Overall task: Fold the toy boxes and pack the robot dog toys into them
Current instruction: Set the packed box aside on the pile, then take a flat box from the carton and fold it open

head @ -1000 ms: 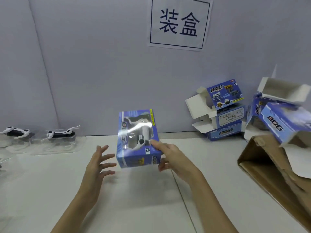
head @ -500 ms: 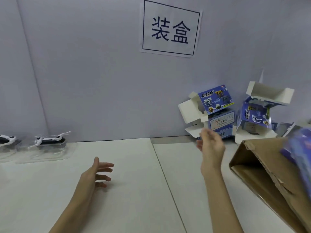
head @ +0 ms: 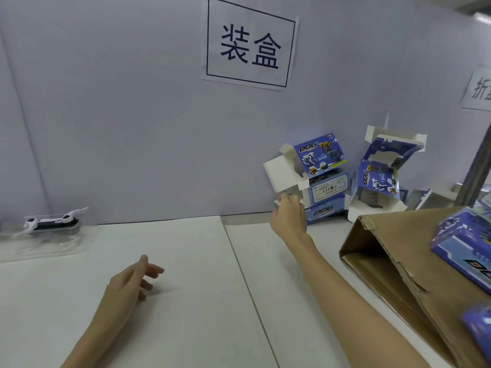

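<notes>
Two unfolded blue "DOG" toy boxes (head: 322, 168) are stacked against the back wall, white flaps open. My right hand (head: 288, 217) reaches to the stack's left side, its fingers curled on a white flap of the lower box (head: 329, 193). A third open box (head: 377, 181) leans just to the right. A white and black robot dog toy (head: 50, 223) sits in a clear plastic tray at the far left. My left hand (head: 132, 282) hovers low over the white table (head: 186, 288), fingers relaxed and holding nothing.
A brown cardboard carton (head: 398, 261) lies open on its side at the right, with packed blue boxes (head: 462, 245) on it. A paper sign (head: 249, 46) hangs on the grey wall. A seam runs down the table between my hands.
The packed box left my right hand and went to the carton on the right. My right hand then moved to the unfolded boxes at the wall. My left hand sank toward the table.
</notes>
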A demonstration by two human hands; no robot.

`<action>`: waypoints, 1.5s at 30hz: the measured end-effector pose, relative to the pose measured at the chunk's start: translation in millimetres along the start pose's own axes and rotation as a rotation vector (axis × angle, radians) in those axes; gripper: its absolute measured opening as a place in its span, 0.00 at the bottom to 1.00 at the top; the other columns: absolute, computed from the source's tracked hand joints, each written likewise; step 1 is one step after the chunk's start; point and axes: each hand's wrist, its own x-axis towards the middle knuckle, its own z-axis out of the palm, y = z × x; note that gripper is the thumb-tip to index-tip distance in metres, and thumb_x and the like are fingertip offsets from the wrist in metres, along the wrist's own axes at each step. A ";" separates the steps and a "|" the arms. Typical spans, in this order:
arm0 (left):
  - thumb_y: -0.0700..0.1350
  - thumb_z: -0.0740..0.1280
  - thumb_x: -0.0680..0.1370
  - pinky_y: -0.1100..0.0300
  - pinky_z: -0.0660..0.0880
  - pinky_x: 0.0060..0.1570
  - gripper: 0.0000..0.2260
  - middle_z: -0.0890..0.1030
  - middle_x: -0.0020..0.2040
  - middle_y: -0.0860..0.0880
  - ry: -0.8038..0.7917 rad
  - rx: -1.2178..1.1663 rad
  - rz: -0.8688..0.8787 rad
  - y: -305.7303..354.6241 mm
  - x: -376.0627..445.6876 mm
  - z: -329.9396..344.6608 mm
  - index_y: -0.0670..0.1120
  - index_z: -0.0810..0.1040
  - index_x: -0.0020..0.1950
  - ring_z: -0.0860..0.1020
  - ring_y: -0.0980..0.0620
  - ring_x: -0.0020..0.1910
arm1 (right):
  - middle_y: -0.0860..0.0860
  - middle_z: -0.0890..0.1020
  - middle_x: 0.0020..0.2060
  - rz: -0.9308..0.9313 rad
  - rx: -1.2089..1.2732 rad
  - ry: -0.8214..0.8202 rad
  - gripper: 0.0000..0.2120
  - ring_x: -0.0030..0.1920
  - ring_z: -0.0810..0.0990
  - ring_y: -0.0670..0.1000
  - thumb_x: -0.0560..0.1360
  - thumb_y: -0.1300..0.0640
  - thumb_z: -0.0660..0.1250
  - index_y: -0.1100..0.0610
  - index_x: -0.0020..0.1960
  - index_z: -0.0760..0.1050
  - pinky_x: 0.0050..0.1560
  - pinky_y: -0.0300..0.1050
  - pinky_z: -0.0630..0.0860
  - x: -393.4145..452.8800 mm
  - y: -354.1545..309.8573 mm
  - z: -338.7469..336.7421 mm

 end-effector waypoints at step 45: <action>0.36 0.74 0.77 0.47 0.80 0.56 0.23 0.74 0.65 0.53 0.198 0.287 0.414 8.3 -7.6 17.4 0.61 0.78 0.62 0.72 0.65 0.67 | 0.56 0.77 0.72 -0.996 0.615 -0.013 0.23 0.71 0.76 0.56 0.76 0.71 0.60 0.64 0.69 0.78 0.70 0.52 0.74 -154.6 -106.5 48.2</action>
